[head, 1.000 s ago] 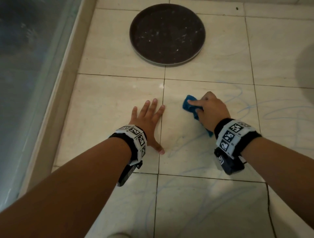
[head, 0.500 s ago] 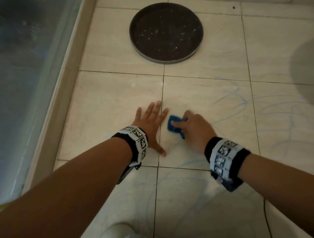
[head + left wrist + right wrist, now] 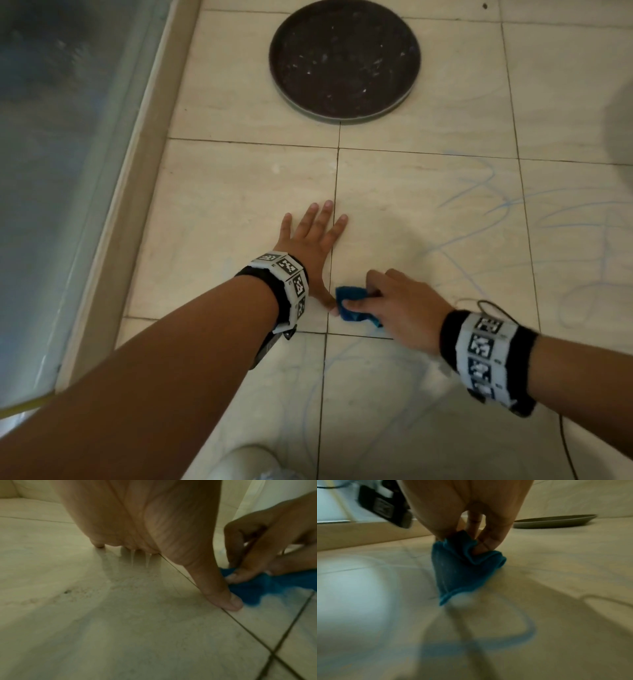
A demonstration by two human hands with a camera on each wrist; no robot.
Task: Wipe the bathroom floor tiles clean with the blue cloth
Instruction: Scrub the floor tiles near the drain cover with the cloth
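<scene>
Right hand (image 3: 399,306) fingers (image 3: 240,576) bunched around cloth (image 3: 354,308), pressed on floor (image 3: 428,246) by grout line. Left hand (image 3: 311,240) flat, fingers spread, thumb touching cloth. Blue scribbles (image 3: 486,195) to right. Dark round tray (image 3: 344,60) far.

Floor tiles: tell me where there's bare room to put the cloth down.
Free: the tile between the left hand, the dark round tray and the threshold. Crowded: where the right hand presses the blue cloth beside the left thumb.

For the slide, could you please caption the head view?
Right hand rubs the blue cloth over scribbled floor tiles; left hand braces flat.
</scene>
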